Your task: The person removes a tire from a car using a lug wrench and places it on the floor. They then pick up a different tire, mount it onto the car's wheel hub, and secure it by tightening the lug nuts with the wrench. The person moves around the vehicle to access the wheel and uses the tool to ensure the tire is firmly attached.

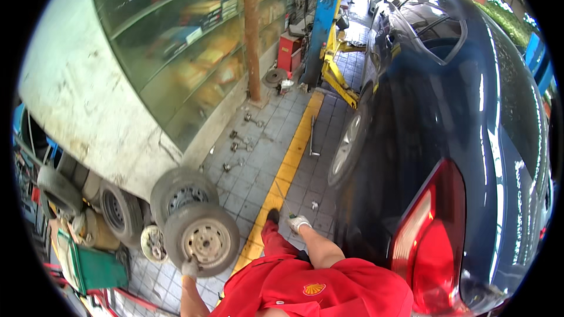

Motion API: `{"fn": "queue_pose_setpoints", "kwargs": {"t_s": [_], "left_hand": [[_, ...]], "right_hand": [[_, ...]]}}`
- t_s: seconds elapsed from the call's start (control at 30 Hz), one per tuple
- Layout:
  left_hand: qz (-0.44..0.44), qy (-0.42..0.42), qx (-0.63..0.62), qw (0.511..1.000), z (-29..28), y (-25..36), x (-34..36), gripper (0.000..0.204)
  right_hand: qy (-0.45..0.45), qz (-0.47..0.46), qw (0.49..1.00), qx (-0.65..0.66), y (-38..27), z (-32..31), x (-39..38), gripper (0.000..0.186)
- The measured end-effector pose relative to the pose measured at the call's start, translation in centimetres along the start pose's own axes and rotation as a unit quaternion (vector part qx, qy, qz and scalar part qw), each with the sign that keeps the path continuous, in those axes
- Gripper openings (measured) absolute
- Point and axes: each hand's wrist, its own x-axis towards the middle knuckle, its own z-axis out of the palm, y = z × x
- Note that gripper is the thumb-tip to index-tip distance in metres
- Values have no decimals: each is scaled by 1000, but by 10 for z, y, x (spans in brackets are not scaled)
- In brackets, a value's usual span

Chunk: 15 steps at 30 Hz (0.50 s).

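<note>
My left hand (189, 267), in a pale work glove, is at the lower edge of a steel-rimmed car wheel (224, 242). Its fingers reach over the black tyre towards the rim and look closed on it. That wheel overlaps a second wheel (161, 192) just behind it. On the other side of my red-clothed leg, my gloved right hand (301, 224) is closed around the green handle of a screwdriver (291, 216). The long thin shaft points ahead and to the left, over the yellow floor line.
A dark blue car (399, 141) stands close on my right. Wrench-like tool (312, 138) and several pistons with rods (238, 136) lie on the tiles. Ahead are a blue lift post (325, 17) with a yellow arm (336, 73) and a red box (289, 53). More tyres (120, 205) stand left.
</note>
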Motion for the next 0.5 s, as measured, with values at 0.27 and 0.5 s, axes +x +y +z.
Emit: {"fn": "queue_pose_setpoints", "kwargs": {"t_s": [0.27,0.5], "left_hand": [[-90,-243,138,956,114,110,132,36],[-107,-206,258,938,265,301,277,26]], "right_hand": [[-49,90,989,105,-135,-146,102,38],[109,-133,969,176,-130,-197,144,47]]}}
